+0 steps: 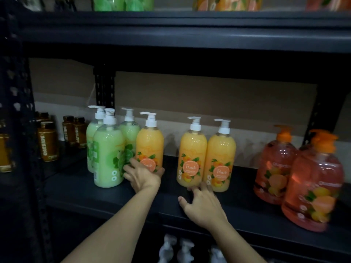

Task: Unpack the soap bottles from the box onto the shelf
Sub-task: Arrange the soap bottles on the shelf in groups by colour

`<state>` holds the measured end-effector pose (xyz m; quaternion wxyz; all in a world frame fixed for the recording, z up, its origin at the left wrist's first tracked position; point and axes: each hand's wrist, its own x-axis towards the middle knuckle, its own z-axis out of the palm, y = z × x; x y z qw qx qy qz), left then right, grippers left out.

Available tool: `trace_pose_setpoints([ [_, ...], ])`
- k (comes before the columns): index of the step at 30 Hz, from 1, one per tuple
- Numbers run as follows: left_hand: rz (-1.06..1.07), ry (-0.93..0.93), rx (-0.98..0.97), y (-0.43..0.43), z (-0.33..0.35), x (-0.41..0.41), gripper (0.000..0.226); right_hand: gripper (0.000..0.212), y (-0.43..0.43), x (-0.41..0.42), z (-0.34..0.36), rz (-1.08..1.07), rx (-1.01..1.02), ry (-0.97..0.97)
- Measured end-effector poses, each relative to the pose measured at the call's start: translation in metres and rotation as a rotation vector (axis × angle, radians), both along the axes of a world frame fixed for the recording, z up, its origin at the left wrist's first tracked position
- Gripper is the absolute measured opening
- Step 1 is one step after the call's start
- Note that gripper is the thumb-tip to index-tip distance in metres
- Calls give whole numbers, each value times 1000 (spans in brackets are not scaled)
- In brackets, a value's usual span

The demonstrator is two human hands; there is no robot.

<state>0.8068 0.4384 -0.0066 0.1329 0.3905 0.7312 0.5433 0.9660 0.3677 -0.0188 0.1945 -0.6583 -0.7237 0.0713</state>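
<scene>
**A:** Dark metal racking fills the head view. What stands on it?

**B:** A black shelf (76, 188) runs across the middle, and soap bottles stand upright on it in colour groups. Three green bottles (108, 149) are clustered at the left. Next comes the left peach bottle (150, 141), just beside the greens. After a gap there is a pair, the middle peach bottle (191, 149) and the right peach bottle (221, 152), which are touching or nearly so.

**A:** And further right?

**B:** Two pink bottles (313, 177) with orange pumps, one in front of the other and well apart from the peach pair. They look blurred.

**A:** Where are the hands?

**B:** They are apart, and both reach onto the shelf. The left hand (143, 176) is wrapped round the foot of the left peach bottle, with fingers on the side toward the greens and the thumb on the other side. The right hand (203, 204) lies low over the shelf with fingers nearly straight and the thumb spread out. Its fingertips reach the bases of the peach pair and grip nothing.

**A:** Anything else around?

**B:** Brown bottles (47, 141) marked OATSIDE stand in the bay at far left. An upper shelf (171, 21) carries green and orange bottles, cut off at the top edge. White pump tops (169, 245) poke up below the shelf, out of focus.
</scene>
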Motion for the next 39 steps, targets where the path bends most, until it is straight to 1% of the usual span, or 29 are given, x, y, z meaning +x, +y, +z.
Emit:
trace_pose_setpoints([
  [2, -45, -6, 15, -15, 0, -2, 103, 61, -3, 7, 4, 33, -61, 41],
  [4, -63, 2, 33, -28, -2, -2, 100, 64, -6, 17, 6, 66, -128, 67],
  [7, -86, 26, 49, -50, -3, 4, 94, 75, -16, 37, 6, 45, -167, 41],
  [11, -136, 58, 61, -72, -4, 24, 96, 94, -29, 65, 6, -22, -176, 3],
  [14, -194, 51, 89, -84, -5, 47, 96, 117, -37, 86, 9, -74, -195, -7],
  [15, -214, 42, 102, -87, -4, 55, 95, 118, -38, 91, 9, -86, -203, -21],
  [17, -244, 30, 118, -92, -4, 70, 92, 113, -38, 97, 10, -98, -202, -38],
  [20, -279, 36, 121, -93, -5, 89, 91, 127, -36, 102, 10, -100, -234, -79],
  [26, -339, 61, 123, -85, -8, 108, 100, 121, -24, 115, 13, -58, -291, -117],
  [27, -350, 66, 119, -85, -9, 109, 102, 116, -23, 116, 13, -52, -296, -127],
  [29, -379, 73, 109, -82, -10, 111, 105, 100, -19, 117, 12, -42, -295, -150],
  [31, -418, 64, 98, -81, -10, 112, 110, 90, -17, 119, 10, -48, -268, -145],
  [34, -485, 19, 71, -77, -11, 110, 121, 81, -16, 120, 7, -71, -210, -120],
  [36, -551, -50, 52, -73, -12, 102, 127, 78, -16, 120, 7, -84, -180, -118],
  [39, -626, -101, -10, -69, -13, 90, 127, 80, -15, 120, 5, -99, -177, -111],
])
